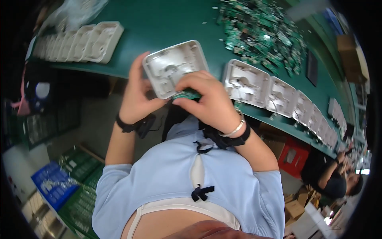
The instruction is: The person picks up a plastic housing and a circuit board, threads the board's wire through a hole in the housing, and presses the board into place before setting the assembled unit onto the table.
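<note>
My left hand [139,91] grips the left side of a white plastic housing [153,67], with its open inside tilted up toward me above the table's near edge. Between the thumb and fingers of my right hand [209,99] is a small green circuit board [187,94], at the housing's lower edge. Part of the board is hidden by my fingers. A thin wire seems to run from the board into the housing. Moulded posts and ribs show inside the housing.
A heap of green circuit boards [262,36] lies at the back right. Housings with wires [246,81] line the right table edge; a row of stacked housings [103,42] stands left. A dark flat block [312,67] lies beyond the heap. A co-worker [334,179] sits far right.
</note>
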Demonstrator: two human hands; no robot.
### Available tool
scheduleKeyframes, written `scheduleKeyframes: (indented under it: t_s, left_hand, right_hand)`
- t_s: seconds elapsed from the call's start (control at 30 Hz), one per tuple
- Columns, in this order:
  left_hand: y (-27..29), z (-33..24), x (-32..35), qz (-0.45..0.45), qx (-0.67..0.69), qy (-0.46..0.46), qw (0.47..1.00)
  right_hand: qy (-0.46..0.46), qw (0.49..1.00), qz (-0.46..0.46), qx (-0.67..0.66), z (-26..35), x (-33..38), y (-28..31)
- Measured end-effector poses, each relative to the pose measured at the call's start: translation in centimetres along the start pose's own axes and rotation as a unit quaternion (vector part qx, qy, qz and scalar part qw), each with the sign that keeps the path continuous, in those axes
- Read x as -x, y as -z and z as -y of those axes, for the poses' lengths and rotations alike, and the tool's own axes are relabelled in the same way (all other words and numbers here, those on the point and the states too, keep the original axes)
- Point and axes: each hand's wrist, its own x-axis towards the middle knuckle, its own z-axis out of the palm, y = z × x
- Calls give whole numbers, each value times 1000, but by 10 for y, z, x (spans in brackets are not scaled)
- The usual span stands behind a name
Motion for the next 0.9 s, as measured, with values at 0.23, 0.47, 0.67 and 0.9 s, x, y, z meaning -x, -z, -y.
scheduleKeyframes:
  t_s: [0.23,0.47,0.67,0.9]
  left_hand:
    - [10,-1,-18,44,-3,26,999]
    - [2,-5,-36,103,13,41,994]
    - [6,-6,-42,133,46,75,987]
    - [-1,-30,-59,163,8,181,970]
  right_hand:
    - [29,999,15,-26,-8,3,-2]
    - [-28,999,-21,-2,-4,8,4]
    - [53,992,-67,91,-12,11,-6]
    - [75,967,-39,242,-12,13,-9]
